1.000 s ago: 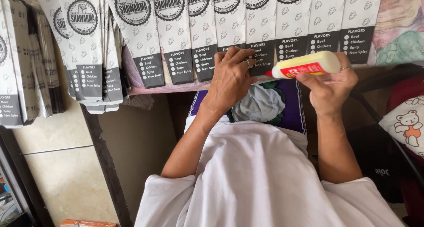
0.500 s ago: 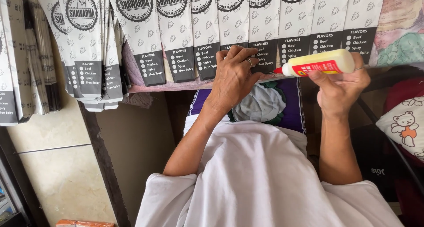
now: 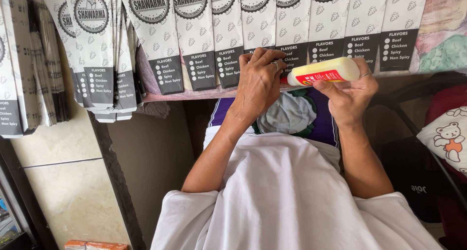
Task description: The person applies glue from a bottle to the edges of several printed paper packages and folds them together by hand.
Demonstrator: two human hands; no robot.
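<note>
Your right hand grips a cream glue bottle with a red label, fingers curled around its body, nozzle pointing to nine o'clock. Your left hand sits just beside that nozzle, fingers bent and pressed down on the paper sleeves, a row of white printed ones laid overlapping along the table edge at twelve o'clock.
</note>
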